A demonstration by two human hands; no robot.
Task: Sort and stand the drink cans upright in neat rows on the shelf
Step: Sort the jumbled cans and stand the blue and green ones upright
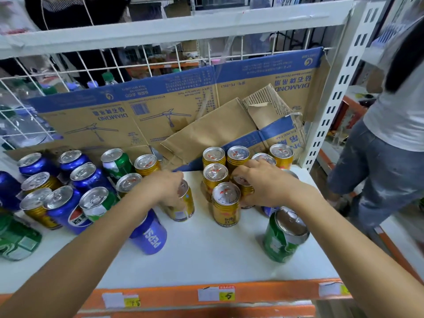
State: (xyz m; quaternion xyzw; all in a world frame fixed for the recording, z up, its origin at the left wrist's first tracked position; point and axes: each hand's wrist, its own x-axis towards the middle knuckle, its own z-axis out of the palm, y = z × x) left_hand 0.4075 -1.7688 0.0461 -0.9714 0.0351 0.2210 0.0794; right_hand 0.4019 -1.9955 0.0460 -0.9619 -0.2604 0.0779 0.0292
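Head view: the left hand (165,187) is closed around a gold can (183,203), gripping its top rim, left of the gold can group (226,180). The right hand (263,182) clasps another gold can (244,188) inside that group. The cans look rigid, smooth and probably slippery; thin walls may dent. Grip at mid-body or rim. A green can (284,237) stands right of the group on the shelf (206,255).
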